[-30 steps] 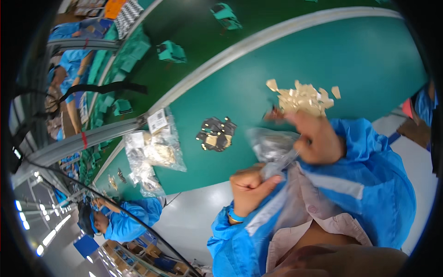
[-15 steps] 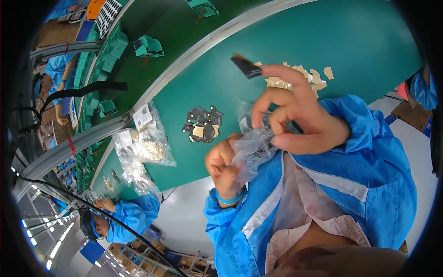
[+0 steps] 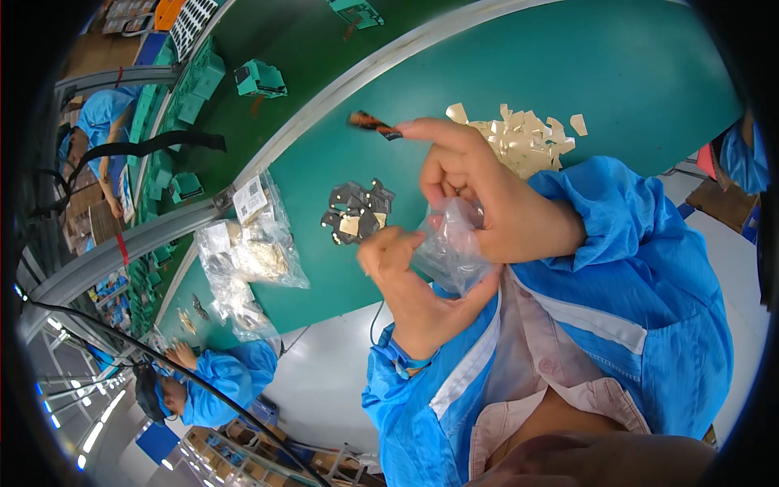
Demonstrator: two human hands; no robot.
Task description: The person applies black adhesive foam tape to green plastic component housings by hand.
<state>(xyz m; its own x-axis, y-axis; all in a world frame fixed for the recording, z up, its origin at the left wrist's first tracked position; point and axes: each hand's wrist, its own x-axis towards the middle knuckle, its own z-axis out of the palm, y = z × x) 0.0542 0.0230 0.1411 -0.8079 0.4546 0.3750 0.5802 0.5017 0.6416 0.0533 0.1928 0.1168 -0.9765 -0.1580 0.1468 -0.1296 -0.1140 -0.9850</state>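
Observation:
A crumpled clear plastic bag [image 3: 456,247] lies between my two hands at the near edge of the green table. My left hand [image 3: 414,296] grips its left side, fingers curled and thumb below. My right hand [image 3: 499,195] pinches the bag's other side with thumb and curled fingers. Off the tip of my right index finger sticks a small dark strip [image 3: 375,124] with an orange-brown end, seen nearly edge-on. Just beyond my left hand sits a pile of small black parts [image 3: 357,207] with cream pieces among them. Past my right hand lies a heap of cream flat pieces [image 3: 527,140].
Clear bags of pale parts [image 3: 251,252] lie to the left on the table. A metal rail [image 3: 324,109] divides the table from a darker green surface with teal fixtures [image 3: 260,79]. Co-workers in blue sit at lower left [image 3: 231,381] and far left [image 3: 105,118].
My right hand has moved left and closed on the bag, carrying the dark strip left and tilting it edge-on. My left hand has turned and shifted its hold on the bag.

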